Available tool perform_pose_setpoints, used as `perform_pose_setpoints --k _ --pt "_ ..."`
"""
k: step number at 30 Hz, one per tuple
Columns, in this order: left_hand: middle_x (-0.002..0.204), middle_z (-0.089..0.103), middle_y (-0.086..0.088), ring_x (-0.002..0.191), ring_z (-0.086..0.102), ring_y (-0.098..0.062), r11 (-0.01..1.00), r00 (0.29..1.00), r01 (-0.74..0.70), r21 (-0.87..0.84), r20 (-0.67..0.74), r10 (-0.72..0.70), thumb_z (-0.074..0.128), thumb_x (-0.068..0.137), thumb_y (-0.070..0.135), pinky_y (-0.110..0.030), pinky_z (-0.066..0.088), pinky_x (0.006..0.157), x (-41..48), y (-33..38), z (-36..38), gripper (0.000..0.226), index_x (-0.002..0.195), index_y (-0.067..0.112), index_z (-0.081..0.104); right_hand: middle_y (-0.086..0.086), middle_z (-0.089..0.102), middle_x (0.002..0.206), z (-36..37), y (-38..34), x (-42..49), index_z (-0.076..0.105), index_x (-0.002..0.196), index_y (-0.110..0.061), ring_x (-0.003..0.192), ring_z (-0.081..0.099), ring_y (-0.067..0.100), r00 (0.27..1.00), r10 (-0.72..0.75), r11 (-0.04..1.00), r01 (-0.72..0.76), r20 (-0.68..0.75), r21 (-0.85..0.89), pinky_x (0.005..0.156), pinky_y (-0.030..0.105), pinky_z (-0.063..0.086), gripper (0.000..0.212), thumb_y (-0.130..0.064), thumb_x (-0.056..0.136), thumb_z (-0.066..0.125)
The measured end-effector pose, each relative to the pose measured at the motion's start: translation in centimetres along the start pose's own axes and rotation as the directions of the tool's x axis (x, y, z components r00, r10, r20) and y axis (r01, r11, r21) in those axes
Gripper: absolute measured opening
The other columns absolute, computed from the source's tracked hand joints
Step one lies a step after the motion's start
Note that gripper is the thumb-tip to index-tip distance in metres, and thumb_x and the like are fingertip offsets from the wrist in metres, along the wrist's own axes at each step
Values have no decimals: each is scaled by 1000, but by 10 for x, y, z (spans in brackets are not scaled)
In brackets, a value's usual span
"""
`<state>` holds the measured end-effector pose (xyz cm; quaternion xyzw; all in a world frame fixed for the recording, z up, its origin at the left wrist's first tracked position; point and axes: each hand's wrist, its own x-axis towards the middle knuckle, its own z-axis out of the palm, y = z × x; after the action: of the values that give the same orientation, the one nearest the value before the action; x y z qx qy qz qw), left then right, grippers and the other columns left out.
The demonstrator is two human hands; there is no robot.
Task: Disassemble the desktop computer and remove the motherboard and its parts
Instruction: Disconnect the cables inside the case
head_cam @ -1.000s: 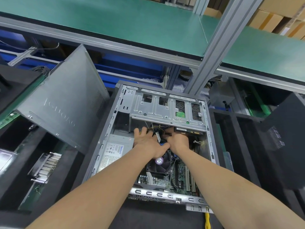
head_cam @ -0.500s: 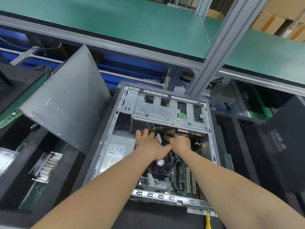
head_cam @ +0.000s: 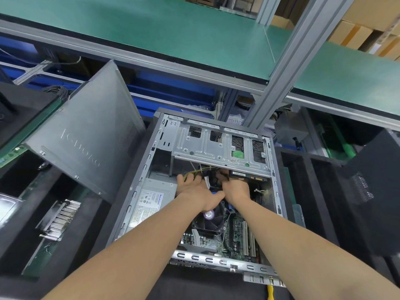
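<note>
computer case (head_cam: 138, 204) lies on its side, open face up, below the green shelf (head_cam: 173, 29). motherboard (head_cam: 236, 239) sits in the case at the near end, CPU fan (head_cam: 211, 220) on it, power supply (head_cam: 155, 198) just left of the fan. drive cage (head_cam: 216, 146) spans the far end of the case. both hands are inside, side by side at the near edge of the cage. left hand (head_cam: 194, 191): fingers out fairly straight, lying over the yellow and black wires (head_cam: 190, 173), thumb reaching across to the right hand, nothing clasped that I can see. right hand (head_cam: 236, 188): knuckles up, fingers bent down under the cage lip beside a black drive (head_cam: 240, 174); tips hidden, so can't tell whether it has hold of anything. side panel (head_cam: 86, 135) leans tilted at the left of the case. finned heatsink (head_cam: 60, 219) lies further left. second black panel (head_cam: 372, 191) stands at right, apart from the case
</note>
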<state>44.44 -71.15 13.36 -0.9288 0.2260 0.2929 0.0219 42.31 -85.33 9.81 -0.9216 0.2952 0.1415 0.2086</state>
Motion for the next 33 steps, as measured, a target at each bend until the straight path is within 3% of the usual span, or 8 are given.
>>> perform_pose_setpoints --k 5,8,10,12,15,19,22,33 --pt "167 26 -4 154 15 -28 999 1000 -16 -36 -7 16 14 95 76 -54 9 118 -4 -3 3 90 162 17 24 14 72 103 1 0 2 71 100 -8 102 68 31 999 48 997 -47 6 -57 74 28 42 69 -59 107 25" --pt "170 20 -6 155 14 -30 998 999 -49 -49 -19 49 14 100 72 -54 10 121 -9 -7 4 86 164 14 16 13 53 149 -1 -2 3 35 158 -26 127 57 30 996 37 995 -30 77 -98 85 26 41 49 -39 112 25" --pt "172 13 -7 157 10 -30 995 997 -77 -60 -15 76 15 102 69 -55 9 123 -13 -8 3 83 165 15 13 12 37 161 -4 -4 2 9 164 -32 137 48 32 991 7 987 15 135 -162 98 32 42 53 -28 112 21" --pt "172 9 -7 157 8 -31 993 994 -110 -51 -20 110 16 103 69 -55 11 124 -17 -10 5 81 165 17 14 12 42 159 -5 -5 4 32 160 -24 137 48 32 978 3 982 36 206 -185 100 32 41 50 -38 112 24" --pt "170 12 -7 156 9 -34 989 989 -140 -39 -59 137 20 102 70 -55 17 123 -23 -11 9 82 164 16 15 13 64 136 -3 -3 3 65 118 -19 110 59 28 975 -104 960 150 196 -236 81 29 38 40 -48 104 42" --pt "164 23 -6 155 11 -34 985 983 -161 -54 -93 156 24 103 68 -54 22 121 -26 -12 12 79 163 16 19 9 42 158 -13 -9 5 44 152 -35 137 47 32 936 -108 884 245 336 -398 98 35 42 44 -42 110 34" --pt "167 20 -9 156 8 -34 986 985 -155 -63 -89 149 24 103 67 -55 20 122 -26 -11 13 80 163 15 15 7 28 166 -18 -16 5 27 156 -51 144 40 34 915 -87 855 271 394 -441 107 43 42 54 -20 112 30" --pt "169 19 -9 157 6 -34 981 990 -135 -138 -52 129 24 103 67 -56 15 123 -19 -11 13 80 163 16 17 11 31 162 -11 -17 19 26 160 -39 145 37 38 889 -52 796 312 456 -519 111 52 39 55 -14 111 30"
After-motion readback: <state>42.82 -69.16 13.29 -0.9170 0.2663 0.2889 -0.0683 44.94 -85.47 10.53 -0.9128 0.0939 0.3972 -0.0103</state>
